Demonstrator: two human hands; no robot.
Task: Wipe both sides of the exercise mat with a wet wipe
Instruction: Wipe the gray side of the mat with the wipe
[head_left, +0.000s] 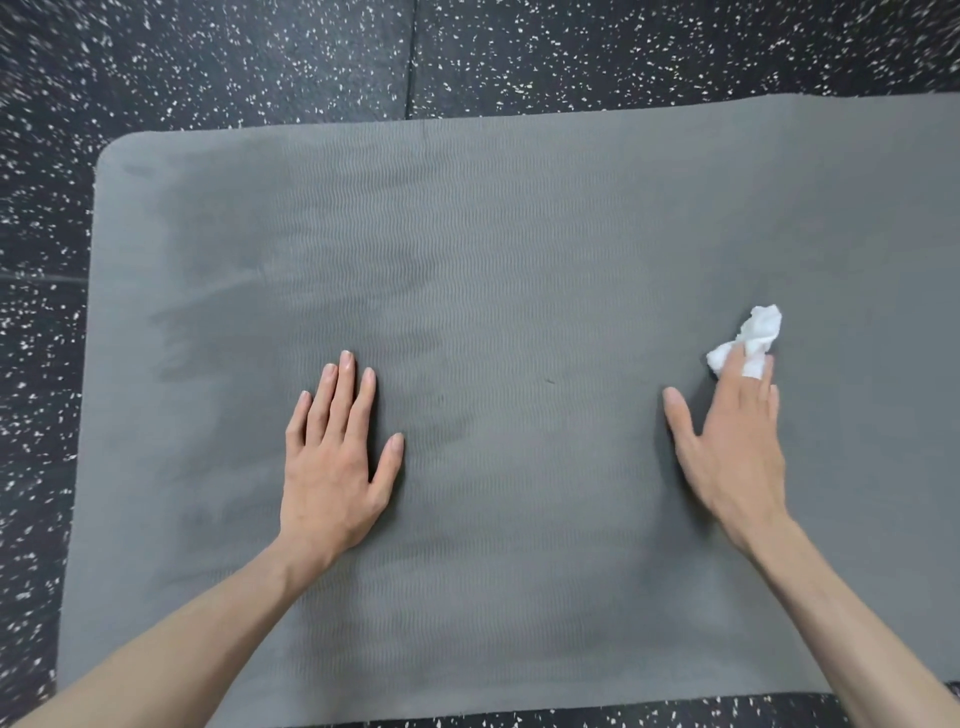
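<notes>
I observe the left hand lying flat on the grey exercise mat, palm down, fingers extended and close together, thumb splayed out; it holds nothing. The right hand also rests on the mat, fingers straight and pressing down on a crumpled white wet wipe, thumb held apart. The wipe sits toward the mat's right side, partly covered by the fingertips. The mat lies on the black speckled floor; its right end runs out of view. The right hand is slightly blurred.
</notes>
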